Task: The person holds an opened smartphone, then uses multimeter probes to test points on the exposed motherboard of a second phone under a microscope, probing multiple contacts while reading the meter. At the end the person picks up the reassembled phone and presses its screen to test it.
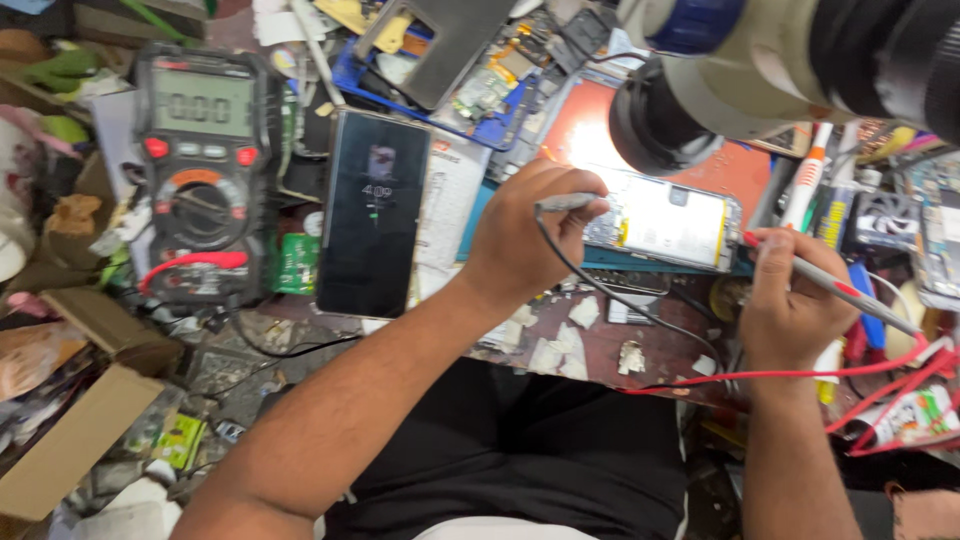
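My left hand (520, 235) grips a grey test probe (568, 203) with a black lead, its tip pointing at the left end of an opened phone (672, 226). That phone lies back-up under bright light, its white battery showing. My right hand (790, 305) holds a second probe (830, 285), red-tipped with a red lead, touching the phone's right edge. A black and red digital multimeter (203, 170) stands at the left, its display lit.
A dark phone with a lit screen (372, 212) lies between the multimeter and my left hand. A microscope head (760, 65) hangs over the top right. Circuit boards, tools, cardboard boxes (75, 440) and paper scraps crowd the bench.
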The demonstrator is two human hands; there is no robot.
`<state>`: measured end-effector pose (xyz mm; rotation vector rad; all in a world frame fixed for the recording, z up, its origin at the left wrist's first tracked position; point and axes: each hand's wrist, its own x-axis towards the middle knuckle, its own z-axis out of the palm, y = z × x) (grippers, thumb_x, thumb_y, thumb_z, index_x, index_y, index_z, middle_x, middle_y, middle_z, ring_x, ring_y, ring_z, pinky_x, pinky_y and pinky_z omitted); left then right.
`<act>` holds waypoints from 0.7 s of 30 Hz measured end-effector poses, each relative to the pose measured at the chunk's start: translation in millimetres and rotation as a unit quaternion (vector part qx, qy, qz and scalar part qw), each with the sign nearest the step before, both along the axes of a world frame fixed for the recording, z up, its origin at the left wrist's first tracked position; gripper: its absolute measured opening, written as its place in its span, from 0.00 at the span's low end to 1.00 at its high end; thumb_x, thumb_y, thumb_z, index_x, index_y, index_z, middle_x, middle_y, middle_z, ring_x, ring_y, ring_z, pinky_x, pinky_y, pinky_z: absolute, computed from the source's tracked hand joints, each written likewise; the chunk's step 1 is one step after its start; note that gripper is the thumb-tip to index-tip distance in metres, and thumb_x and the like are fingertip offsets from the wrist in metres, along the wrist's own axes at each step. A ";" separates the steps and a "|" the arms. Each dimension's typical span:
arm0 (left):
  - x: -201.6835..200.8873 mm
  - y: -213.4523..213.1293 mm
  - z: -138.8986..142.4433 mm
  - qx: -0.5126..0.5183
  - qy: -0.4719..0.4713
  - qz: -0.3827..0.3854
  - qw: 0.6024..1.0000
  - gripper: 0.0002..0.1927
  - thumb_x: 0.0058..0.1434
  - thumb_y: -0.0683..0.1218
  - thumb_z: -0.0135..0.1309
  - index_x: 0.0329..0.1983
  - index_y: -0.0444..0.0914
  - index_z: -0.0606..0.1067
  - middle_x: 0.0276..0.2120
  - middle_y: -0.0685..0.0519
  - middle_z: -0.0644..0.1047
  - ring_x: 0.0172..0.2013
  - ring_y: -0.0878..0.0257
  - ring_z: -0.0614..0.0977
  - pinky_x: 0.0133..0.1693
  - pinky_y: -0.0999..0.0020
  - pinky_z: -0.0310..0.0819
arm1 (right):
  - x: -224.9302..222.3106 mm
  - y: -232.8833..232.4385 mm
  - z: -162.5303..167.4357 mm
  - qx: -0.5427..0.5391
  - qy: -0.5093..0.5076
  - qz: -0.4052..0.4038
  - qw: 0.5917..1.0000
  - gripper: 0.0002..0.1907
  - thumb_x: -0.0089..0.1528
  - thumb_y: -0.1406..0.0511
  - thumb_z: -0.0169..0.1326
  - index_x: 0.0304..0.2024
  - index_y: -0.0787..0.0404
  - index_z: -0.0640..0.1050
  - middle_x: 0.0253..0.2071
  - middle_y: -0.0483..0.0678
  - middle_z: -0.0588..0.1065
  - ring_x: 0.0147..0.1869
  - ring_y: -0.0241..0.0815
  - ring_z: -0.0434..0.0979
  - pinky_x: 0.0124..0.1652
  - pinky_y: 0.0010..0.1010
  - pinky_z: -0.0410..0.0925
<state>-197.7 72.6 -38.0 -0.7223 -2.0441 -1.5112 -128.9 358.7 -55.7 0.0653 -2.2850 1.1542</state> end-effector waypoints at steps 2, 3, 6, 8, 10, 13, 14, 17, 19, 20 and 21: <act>-0.1 1.0 0.5 0.000 0.010 -0.002 1.000 0.05 0.66 0.41 0.58 0.40 0.37 0.73 0.33 0.48 0.77 0.38 0.48 0.79 0.42 0.57 0.73 | -1.4 -0.7 1.5 0.009 0.016 -0.006 1.000 0.10 0.79 0.70 0.53 0.46 0.73 0.79 0.43 0.50 0.79 0.44 0.33 0.77 0.47 0.20 0.70; -0.3 0.5 0.8 -0.002 0.017 -0.004 1.000 0.04 0.67 0.40 0.57 0.40 0.37 0.73 0.34 0.48 0.77 0.38 0.48 0.79 0.42 0.57 0.73 | -1.0 -1.4 2.9 -0.004 0.006 -0.011 1.000 0.09 0.78 0.70 0.53 0.46 0.72 0.80 0.43 0.49 0.78 0.44 0.33 0.76 0.46 0.21 0.70; 0.2 1.7 2.8 -0.009 0.022 -0.005 1.000 0.05 0.68 0.41 0.57 0.39 0.36 0.73 0.34 0.49 0.78 0.37 0.48 0.78 0.41 0.57 0.73 | 1.4 -5.3 7.7 -0.008 -0.010 -0.031 0.999 0.08 0.76 0.69 0.53 0.46 0.69 0.80 0.42 0.47 0.77 0.43 0.33 0.75 0.45 0.23 0.68; 1.4 3.0 4.6 -0.016 0.016 -0.003 1.000 0.05 0.69 0.42 0.58 0.39 0.36 0.74 0.33 0.49 0.78 0.35 0.49 0.78 0.40 0.57 0.73 | 3.2 -8.6 12.0 0.031 -0.010 -0.042 0.999 0.08 0.75 0.69 0.53 0.44 0.68 0.80 0.41 0.46 0.77 0.42 0.33 0.75 0.44 0.23 0.68; 1.9 1.4 6.2 -0.025 0.010 -0.001 1.000 0.06 0.69 0.43 0.58 0.39 0.36 0.74 0.33 0.49 0.79 0.35 0.50 0.78 0.40 0.58 0.73 | 3.6 -12.2 16.2 0.037 -0.008 -0.039 0.999 0.09 0.76 0.68 0.53 0.45 0.68 0.80 0.42 0.47 0.77 0.43 0.33 0.75 0.44 0.24 0.68; 1.6 0.5 7.7 -0.020 0.009 -0.005 1.000 0.05 0.70 0.43 0.57 0.39 0.36 0.74 0.34 0.49 0.79 0.36 0.50 0.79 0.41 0.58 0.73 | 2.4 -17.2 21.1 0.043 -0.007 -0.033 0.999 0.10 0.77 0.67 0.53 0.45 0.67 0.81 0.42 0.47 0.78 0.43 0.34 0.75 0.45 0.25 0.68; 1.5 0.2 7.9 -0.022 0.008 -0.005 1.000 0.05 0.70 0.43 0.57 0.39 0.36 0.74 0.34 0.49 0.79 0.36 0.50 0.79 0.41 0.58 0.73 | 2.1 -18.1 22.5 0.047 -0.007 -0.033 0.998 0.10 0.78 0.67 0.53 0.46 0.67 0.81 0.42 0.47 0.78 0.43 0.34 0.75 0.45 0.25 0.68; 1.4 0.8 7.5 -0.026 0.004 -0.004 1.000 0.06 0.70 0.43 0.57 0.40 0.36 0.74 0.34 0.49 0.79 0.36 0.50 0.79 0.41 0.59 0.73 | 2.5 -19.6 25.2 0.089 -0.011 -0.062 0.994 0.11 0.77 0.66 0.53 0.44 0.66 0.82 0.39 0.47 0.78 0.41 0.34 0.75 0.43 0.26 0.67; 1.5 0.7 7.2 -0.028 0.004 -0.003 1.000 0.06 0.70 0.43 0.57 0.40 0.36 0.75 0.34 0.49 0.79 0.36 0.50 0.79 0.40 0.59 0.73 | 3.1 -20.1 25.3 0.090 -0.013 -0.069 0.993 0.11 0.77 0.65 0.53 0.44 0.66 0.82 0.37 0.46 0.77 0.40 0.35 0.76 0.42 0.26 0.68; 1.4 0.7 7.1 -0.030 0.004 -0.003 1.000 0.06 0.70 0.43 0.57 0.39 0.36 0.75 0.34 0.49 0.79 0.35 0.51 0.79 0.40 0.59 0.73 | 3.2 -19.9 25.2 0.091 -0.014 -0.072 0.993 0.11 0.77 0.65 0.53 0.44 0.65 0.82 0.37 0.46 0.77 0.40 0.35 0.76 0.42 0.26 0.68; 1.4 0.4 7.0 -0.033 0.004 -0.003 0.999 0.06 0.70 0.43 0.57 0.39 0.36 0.75 0.33 0.49 0.79 0.35 0.51 0.79 0.40 0.59 0.73 | 3.0 -19.7 25.0 0.086 -0.014 -0.070 0.994 0.11 0.77 0.65 0.53 0.45 0.65 0.82 0.37 0.46 0.77 0.40 0.35 0.76 0.42 0.26 0.68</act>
